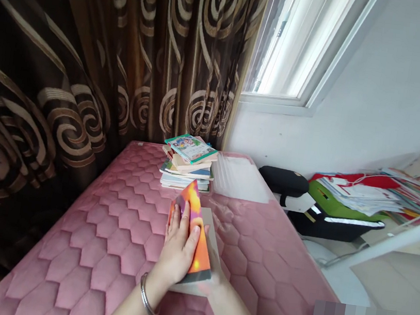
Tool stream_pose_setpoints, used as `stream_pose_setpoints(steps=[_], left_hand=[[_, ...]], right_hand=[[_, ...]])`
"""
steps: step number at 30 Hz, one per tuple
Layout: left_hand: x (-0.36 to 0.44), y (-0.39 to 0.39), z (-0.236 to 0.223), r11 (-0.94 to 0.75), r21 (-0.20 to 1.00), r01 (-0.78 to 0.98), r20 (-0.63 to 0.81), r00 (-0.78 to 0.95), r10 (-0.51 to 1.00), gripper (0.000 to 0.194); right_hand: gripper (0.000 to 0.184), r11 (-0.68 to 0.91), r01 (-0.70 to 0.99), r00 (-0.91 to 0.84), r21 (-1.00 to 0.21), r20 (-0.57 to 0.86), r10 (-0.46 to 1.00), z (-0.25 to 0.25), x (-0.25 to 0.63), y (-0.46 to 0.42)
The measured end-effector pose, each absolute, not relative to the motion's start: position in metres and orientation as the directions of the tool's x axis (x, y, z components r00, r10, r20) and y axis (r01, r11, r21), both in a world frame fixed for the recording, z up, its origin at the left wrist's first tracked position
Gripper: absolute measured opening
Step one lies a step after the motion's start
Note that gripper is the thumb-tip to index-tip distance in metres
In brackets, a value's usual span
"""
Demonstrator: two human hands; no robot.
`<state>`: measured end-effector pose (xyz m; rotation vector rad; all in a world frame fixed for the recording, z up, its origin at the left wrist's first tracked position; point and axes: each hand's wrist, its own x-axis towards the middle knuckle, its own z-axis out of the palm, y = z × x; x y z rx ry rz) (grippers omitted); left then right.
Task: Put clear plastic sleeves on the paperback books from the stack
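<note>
A book with an orange, yellow and purple cover [201,253] is tilted up in front of me, a dark strip along its lower edge. My left hand [179,242], a silver bracelet at its wrist, grips it from the left, with fingers and thumb laid against the cover. On the right side, my right hand [216,270] holds the same book from behind; most of its fingers are hidden by the cover. Under both hands lies a flat greyish-beige book or board [197,288] on the pink quilted mattress [103,247].
Beyond my hands a stack of books [188,167] stands near the curtain [207,63]. Clear plastic sheeting [242,177] lies right of it. Past the mattress's right side are a black padded object [283,181], a green-and-black bin with papers [336,206] and a white slanted pole [397,241].
</note>
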<state>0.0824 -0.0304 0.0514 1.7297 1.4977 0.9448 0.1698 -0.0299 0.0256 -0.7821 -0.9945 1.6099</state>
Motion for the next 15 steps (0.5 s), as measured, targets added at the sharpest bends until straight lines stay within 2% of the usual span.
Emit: stream_pose_setpoints(steps=[3,8,11,15], left_hand=[[0.088,-0.029,0.052,-0.077,0.786,0.613,0.037,0.078,0.996,0.066],[0.098,-0.029,0.04,-0.072,0.673,0.736,-0.003,0.1,0.995,0.069],[0.105,-0.031,0.033,-0.104,0.612,0.784,0.032,0.107,0.994,0.07],[0.105,-0.033,0.03,-0.172,0.556,0.813,0.087,0.149,0.985,0.066]], right_hand=[[0.076,-0.226,-0.456,-0.312,-0.861,-0.083,0.946,0.029,0.177,-0.024],[0.078,-0.284,-0.269,-0.262,-0.921,-0.213,0.941,0.038,0.207,-0.004],[0.064,-0.273,-0.165,-0.145,-0.948,-0.25,0.957,0.039,0.225,0.003],[0.043,-0.148,0.02,-0.039,-0.989,-0.149,0.988,0.035,0.237,0.005]])
